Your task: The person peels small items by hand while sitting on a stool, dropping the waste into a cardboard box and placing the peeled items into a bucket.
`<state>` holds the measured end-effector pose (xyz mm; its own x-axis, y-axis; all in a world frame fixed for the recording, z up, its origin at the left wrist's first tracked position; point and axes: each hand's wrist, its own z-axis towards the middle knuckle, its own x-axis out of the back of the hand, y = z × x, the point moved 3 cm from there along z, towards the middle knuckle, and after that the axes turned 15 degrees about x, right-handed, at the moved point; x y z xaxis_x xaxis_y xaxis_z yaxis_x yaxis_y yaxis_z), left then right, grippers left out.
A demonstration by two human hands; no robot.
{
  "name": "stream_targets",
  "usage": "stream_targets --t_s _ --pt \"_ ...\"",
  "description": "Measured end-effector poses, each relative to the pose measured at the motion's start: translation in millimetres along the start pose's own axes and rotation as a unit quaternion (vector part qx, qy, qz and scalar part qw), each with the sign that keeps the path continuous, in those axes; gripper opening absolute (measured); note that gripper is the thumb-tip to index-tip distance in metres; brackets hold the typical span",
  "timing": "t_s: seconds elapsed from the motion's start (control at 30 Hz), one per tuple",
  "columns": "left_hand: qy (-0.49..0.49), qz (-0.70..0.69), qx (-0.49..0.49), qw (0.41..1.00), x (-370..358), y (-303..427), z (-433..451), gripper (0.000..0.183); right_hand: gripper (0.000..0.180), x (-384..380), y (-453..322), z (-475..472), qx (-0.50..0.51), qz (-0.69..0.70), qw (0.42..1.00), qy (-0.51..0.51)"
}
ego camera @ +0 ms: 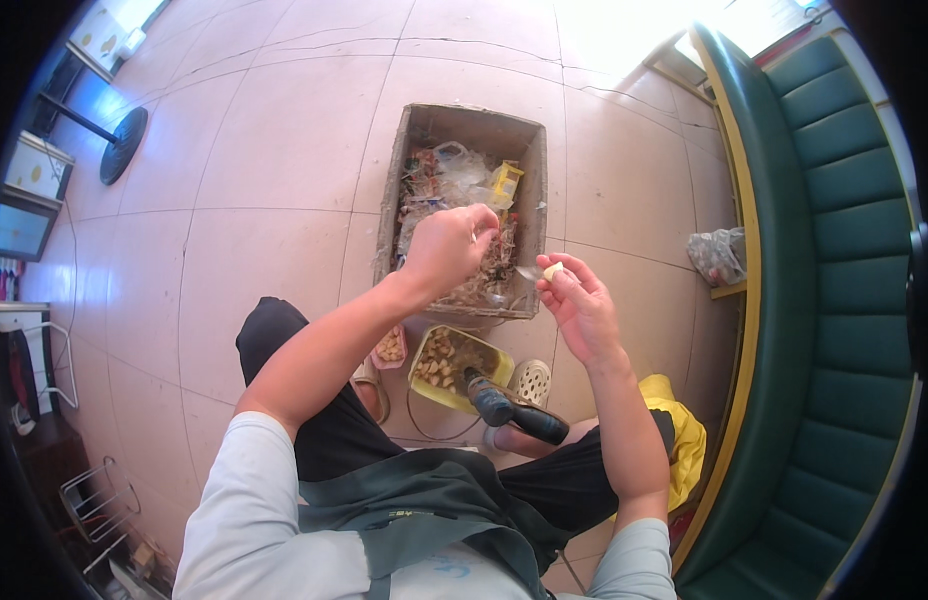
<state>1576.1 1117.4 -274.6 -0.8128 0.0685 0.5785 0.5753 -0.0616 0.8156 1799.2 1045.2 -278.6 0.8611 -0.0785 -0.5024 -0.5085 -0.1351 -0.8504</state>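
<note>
My right hand [584,307] pinches a small pale piece, which looks like a garlic clove [554,271], beside the right wall of a worn box [539,150]. A thin translucent scrap [527,272] shows at its fingertips. Over the box, my left hand [450,244] has its thumb and fingers drawn together; whether they hold anything is unclear. Wrappers, clear plastic and dry peelings [471,176] fill the box. Between my feet stands a yellow-green basin [496,356] with several pale cloves [437,367] in it. A smaller pink container [389,364] to its left holds more pale pieces.
A blue and black power tool [516,412] leans over the basin's front right corner. A green padded bench [779,300] runs along the right, with a plastic bag [717,255] by its base. Yellow cloth [677,450] lies beside my right knee. A round stand base [124,146] is at far left.
</note>
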Motion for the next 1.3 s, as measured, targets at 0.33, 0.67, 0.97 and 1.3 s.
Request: stream_targets --t_s 0.33,0.67,0.97,1.3 --pt "-0.183 -0.135 -0.001 0.974 -6.8 24.5 -15.6 0.022 0.036 -7.9 -6.9 0.7 -0.029 0.054 0.998 -0.014" --pt "-0.154 -0.117 -0.024 0.981 -23.0 21.9 -26.3 0.017 0.034 -11.7 2.0 -0.1 -0.023 0.061 0.996 -0.06" --pt "-0.138 -0.101 0.014 0.985 -10.9 19.1 -13.4 0.013 0.032 -4.5 -2.8 4.3 0.038 -0.011 0.999 0.003" --pt "-0.112 0.089 -0.009 0.99 -4.2 -10.5 -3.0 0.015 0.024 -46.3 44.1 -41.5 0.058 -0.339 0.922 -0.18"
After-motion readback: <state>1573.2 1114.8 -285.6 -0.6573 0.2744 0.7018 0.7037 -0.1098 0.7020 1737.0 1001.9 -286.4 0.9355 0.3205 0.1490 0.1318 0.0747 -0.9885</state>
